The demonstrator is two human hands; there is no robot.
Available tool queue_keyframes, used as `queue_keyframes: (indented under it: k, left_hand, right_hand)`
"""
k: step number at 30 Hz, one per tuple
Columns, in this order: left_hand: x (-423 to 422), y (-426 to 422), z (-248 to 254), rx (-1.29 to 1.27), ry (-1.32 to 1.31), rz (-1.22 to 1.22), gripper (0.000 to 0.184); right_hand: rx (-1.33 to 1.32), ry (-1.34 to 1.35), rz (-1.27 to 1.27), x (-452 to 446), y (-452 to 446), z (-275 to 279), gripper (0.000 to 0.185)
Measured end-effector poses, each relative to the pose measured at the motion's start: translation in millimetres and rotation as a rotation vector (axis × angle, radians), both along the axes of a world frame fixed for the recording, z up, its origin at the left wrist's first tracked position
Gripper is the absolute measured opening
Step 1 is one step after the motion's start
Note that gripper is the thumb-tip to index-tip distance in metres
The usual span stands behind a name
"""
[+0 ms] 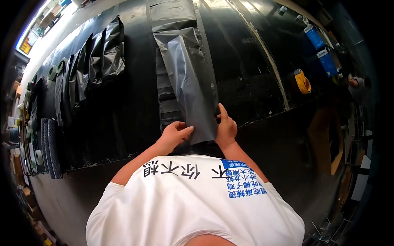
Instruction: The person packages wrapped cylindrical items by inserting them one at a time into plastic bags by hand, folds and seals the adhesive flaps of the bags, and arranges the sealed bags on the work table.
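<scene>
A grey plastic bag (192,96) lies lengthwise on a stack of similar dark bags (166,88) on the black table, its near end close to my body. My left hand (176,135) is at the bag's near left edge, thumb and fingers closed on that edge. On the right, my right hand (226,125) rests against the bag's right edge, index finger stretched forward along it and the other fingers curled; whether they grip the edge is hard to see.
Several filled black bags (113,51) lie in a row at the left of the black table (139,82). A yellow tape roll (303,82) and blue boxes (327,62) are on the right. Dark padded strips (52,147) hang at the left edge.
</scene>
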State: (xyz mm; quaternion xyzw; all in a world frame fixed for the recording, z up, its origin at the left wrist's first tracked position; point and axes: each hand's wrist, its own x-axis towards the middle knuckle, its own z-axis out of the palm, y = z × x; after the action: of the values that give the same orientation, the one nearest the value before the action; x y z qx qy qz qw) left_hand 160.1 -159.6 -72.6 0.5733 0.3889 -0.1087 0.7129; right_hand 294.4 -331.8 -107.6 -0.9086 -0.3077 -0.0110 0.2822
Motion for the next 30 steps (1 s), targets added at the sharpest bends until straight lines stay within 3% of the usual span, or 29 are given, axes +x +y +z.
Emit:
queue_keyframes:
  k: [3, 4, 7, 11, 15, 17, 19, 22, 24, 26, 28, 29, 30]
  left_hand:
    - [6.8, 1.6, -13.2, -0.080, -0.101, 0.120, 0.027]
    - [4.4, 3.3, -14.7, 0.022, -0.095, 0.109, 0.023]
    - [-6.8, 1.9, -1.8, 0.042, -0.095, 0.138, 0.037]
    - [-8.0, -7.1, 9.6, -0.244, -0.069, 0.249, 0.055]
    - [3.2, -7.7, -18.3, -0.285, -0.066, 0.131, 0.058]
    - [5.2, -21.4, -20.2, 0.010, -0.060, 0.084, 0.049]
    - [0.5, -28.1, -23.0, 0.022, -0.213, 0.158, 0.050]
    - [-13.2, -41.7, -45.1, 0.296, -0.134, 0.086, 0.054]
    - [-22.2, -44.5, -39.2, 0.259, -0.089, -0.005, 0.063]
    - [-22.9, -43.3, -82.3, 0.289, -0.222, -0.034, 0.065]
    - [-22.8, -31.2, -38.4, 0.249, -0.217, 0.082, 0.064]
    - [-22.5, -25.0, -9.2, 0.086, -0.212, 0.181, 0.067]
    - [-10.5, -19.3, -22.8, 0.041, -0.278, 0.315, 0.065]
  right_hand:
    - [-0.038, -0.015, 0.103, 14.4, 4.7, 4.0, 0.060]
    - [-0.046, -0.022, 0.134, 16.4, 4.2, 7.3, 0.058]
    - [0.024, 0.161, 0.186, 18.1, -7.1, 22.8, 0.059]
    - [0.561, 0.841, 0.205, 24.1, -46.8, -15.9, 0.067]
    - [0.425, 0.875, 0.111, 23.9, -70.3, -2.8, 0.060]
    - [0.433, 0.434, 0.155, 39.8, -72.1, -6.7, 0.050]
    - [0.464, 0.305, 0.193, 47.2, -53.8, 13.5, 0.045]
    - [0.242, -0.084, 0.461, 42.4, -11.9, 46.9, 0.041]
    - [0.099, -0.119, 0.605, 38.3, 9.5, 40.0, 0.052]
    - [-0.056, -0.123, 0.676, 35.9, 18.3, 26.5, 0.058]
    - [-0.022, -0.108, 0.688, 39.2, 16.8, 12.7, 0.061]
    - [-0.015, -0.091, 0.688, 38.7, 16.8, 9.2, 0.063]
    - [-0.035, -0.067, 0.684, 36.7, 17.8, 11.4, 0.063]
